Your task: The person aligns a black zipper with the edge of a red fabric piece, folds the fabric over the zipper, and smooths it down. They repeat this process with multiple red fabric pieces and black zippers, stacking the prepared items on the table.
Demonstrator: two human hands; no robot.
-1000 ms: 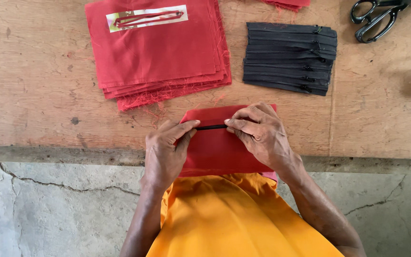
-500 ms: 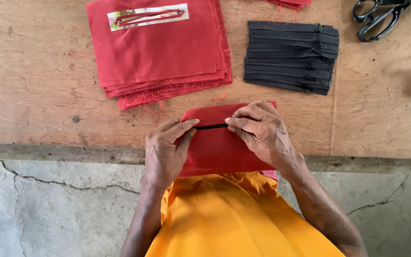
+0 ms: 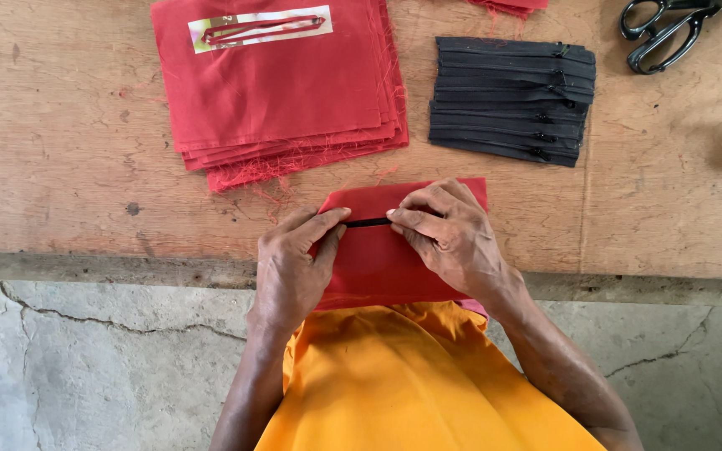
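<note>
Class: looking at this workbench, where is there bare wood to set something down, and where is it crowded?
Bare wood lies left of the red fabric stack, and right of the black zippers below the scissors. It is crowded at the near edge, where left hand and right hand press the red piece.

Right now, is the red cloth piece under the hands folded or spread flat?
Folded: the red cloth piece shows its top edge turned over a black zipper, pinned by the left hand and right hand.
</note>
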